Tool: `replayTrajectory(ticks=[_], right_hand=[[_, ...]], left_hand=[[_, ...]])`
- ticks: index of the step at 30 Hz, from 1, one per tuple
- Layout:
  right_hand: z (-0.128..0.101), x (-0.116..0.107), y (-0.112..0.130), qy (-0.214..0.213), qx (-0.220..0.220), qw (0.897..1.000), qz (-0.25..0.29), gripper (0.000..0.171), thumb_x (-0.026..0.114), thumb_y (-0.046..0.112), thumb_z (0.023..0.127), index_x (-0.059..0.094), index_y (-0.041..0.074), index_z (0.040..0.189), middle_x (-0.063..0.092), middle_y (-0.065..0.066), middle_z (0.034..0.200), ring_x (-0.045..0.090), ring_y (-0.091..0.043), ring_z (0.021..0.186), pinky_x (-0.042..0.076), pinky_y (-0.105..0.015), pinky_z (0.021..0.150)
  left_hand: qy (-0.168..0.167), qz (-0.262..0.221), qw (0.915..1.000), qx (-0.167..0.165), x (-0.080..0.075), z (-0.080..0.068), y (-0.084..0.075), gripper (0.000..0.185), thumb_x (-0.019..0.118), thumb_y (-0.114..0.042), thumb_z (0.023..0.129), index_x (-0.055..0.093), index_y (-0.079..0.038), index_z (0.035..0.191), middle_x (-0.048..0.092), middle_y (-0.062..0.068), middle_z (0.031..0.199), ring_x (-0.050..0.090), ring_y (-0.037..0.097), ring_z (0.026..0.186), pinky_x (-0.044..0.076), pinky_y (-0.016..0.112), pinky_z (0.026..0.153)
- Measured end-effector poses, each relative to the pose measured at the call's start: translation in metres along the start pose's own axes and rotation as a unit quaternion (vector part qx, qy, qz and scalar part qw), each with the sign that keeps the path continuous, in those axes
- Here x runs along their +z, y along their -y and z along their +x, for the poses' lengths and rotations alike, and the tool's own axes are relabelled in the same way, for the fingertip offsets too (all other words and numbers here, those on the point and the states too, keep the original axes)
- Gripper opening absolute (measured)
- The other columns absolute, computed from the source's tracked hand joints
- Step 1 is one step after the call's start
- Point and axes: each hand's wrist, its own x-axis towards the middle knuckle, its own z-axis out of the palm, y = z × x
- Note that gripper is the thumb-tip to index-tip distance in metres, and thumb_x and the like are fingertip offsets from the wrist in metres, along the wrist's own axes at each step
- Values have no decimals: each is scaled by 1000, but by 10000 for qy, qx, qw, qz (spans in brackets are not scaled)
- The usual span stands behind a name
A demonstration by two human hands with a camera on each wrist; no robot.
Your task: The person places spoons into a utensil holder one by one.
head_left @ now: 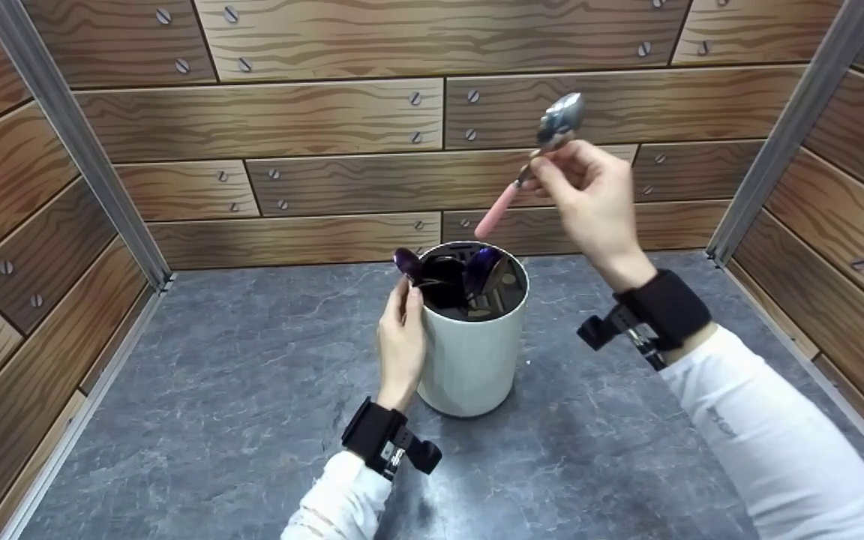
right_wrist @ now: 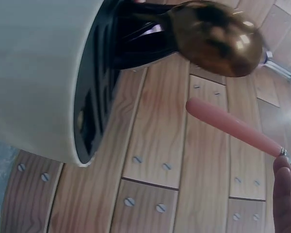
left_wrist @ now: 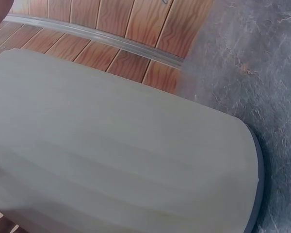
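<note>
A pink-handled spoon (head_left: 497,211) is pinched between the thumb and fingers of my right hand (head_left: 595,196), above and right of a white utensil holder. Its metal bowl points up and its handle end points down toward the holder's opening. My left hand (head_left: 402,341) rests against the left side of the utensil holder (head_left: 469,367), fingers fairly straight and fingertips right at the rim. A dark purple spoon (head_left: 406,262) sticks out over the rim just above those fingertips. In the right wrist view a gold-toned spoon (right_wrist: 218,39) stands out of the dark slotted insert.
The holder stands on a grey marbled tabletop (head_left: 252,390). Wood-plank walls (head_left: 342,180) with printed screws enclose it at the back and both sides, joined by metal corner posts (head_left: 76,142). Each wrist carries a black strap with a small camera (head_left: 593,330).
</note>
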Motion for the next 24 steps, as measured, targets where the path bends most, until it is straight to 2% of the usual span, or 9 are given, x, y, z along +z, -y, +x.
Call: replayTrajectory(ticks=[3, 5, 10, 13, 17, 24], right_hand=[[3, 8, -8, 190, 70, 9996, -207, 9, 67, -4, 98, 71, -10, 103, 76, 15, 82, 74, -3, 72, 66, -25, 76], [5, 14, -13, 340, 96, 9988, -354, 11, 67, -3, 98, 71, -11, 103, 76, 12, 85, 74, -3, 72, 66, -26, 76], [8, 28, -25, 618, 139, 9949, -791, 14, 68, 2, 99, 72, -11, 104, 79, -15, 95, 72, 1, 71, 64, -21, 77], [9, 34, -30, 764, 164, 9920, -991, 14, 69, 3, 99, 73, -9, 102, 78, -24, 98, 71, 4, 70, 62, -16, 74], [9, 41, -35, 953, 144, 9873, -1262, 13, 69, 5, 99, 74, -7, 100, 79, -25, 95, 68, 5, 68, 58, -13, 69], [3, 47, -45, 1423, 39, 9737, -1779, 12, 71, 8, 98, 77, -3, 99, 80, -20, 94, 67, 3, 71, 54, -10, 69]], left_hand=[[29, 41, 10000, 33, 0, 0, 0, 45, 49, -21, 111, 54, 2, 149, 61, 22, 151, 60, 36, 141, 47, 49, 121], [28, 47, 10000, 29, -1, 0, 0, 45, 49, -22, 111, 54, 2, 150, 60, 22, 152, 59, 36, 141, 47, 49, 121], [51, 16, 10000, -32, 0, -1, 0, 46, 49, -22, 111, 54, 1, 150, 59, 22, 152, 58, 36, 142, 46, 48, 122], [71, -22, 10000, -62, 1, -2, 0, 45, 49, -22, 111, 54, 1, 150, 60, 22, 152, 59, 36, 142, 47, 48, 122], [57, -35, 9999, -100, 1, -1, 0, 45, 49, -22, 111, 54, 0, 150, 60, 22, 152, 59, 36, 142, 46, 49, 122], [87, 1, 9998, -157, 0, -1, 0, 46, 49, -24, 111, 53, -1, 151, 59, 21, 153, 58, 36, 143, 46, 49, 123]])
